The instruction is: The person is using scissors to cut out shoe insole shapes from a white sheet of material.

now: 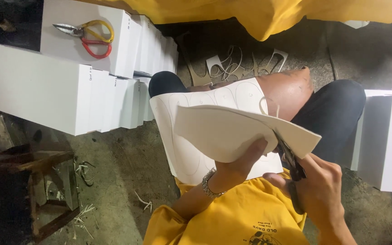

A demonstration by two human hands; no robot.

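Cutting step in hand: I judge I am part-way through trimming the white sheet (232,131) along a drawn outline, blades entered at its right edge.

Right hand (318,186): closed around the handles of the dark scissors (289,161); blades meet the sheet edge. How far the blades gape I cannot tell.

Left hand (237,168): closed on the sheet's near edge, thumb up over the top face, fingers under, holding it bent and raised above my lap. Metal bracelet (209,186) at the wrist.

Sheet location: held in the air between both hands, over my knees, with oval outlines drawn on the curled-back part.

Next move, as I judge it: left hand must turn the sheet so the line feeds into the blades; grip stays firm, sheet kept taut at the cut.

Beyond the knees: offcut scraps (237,66) on the concrete floor (123,159). Far left: rows of white boxes (60,90), with red-and-yellow-handled shears (89,34) lying on top. More white boxes (389,140) at right.
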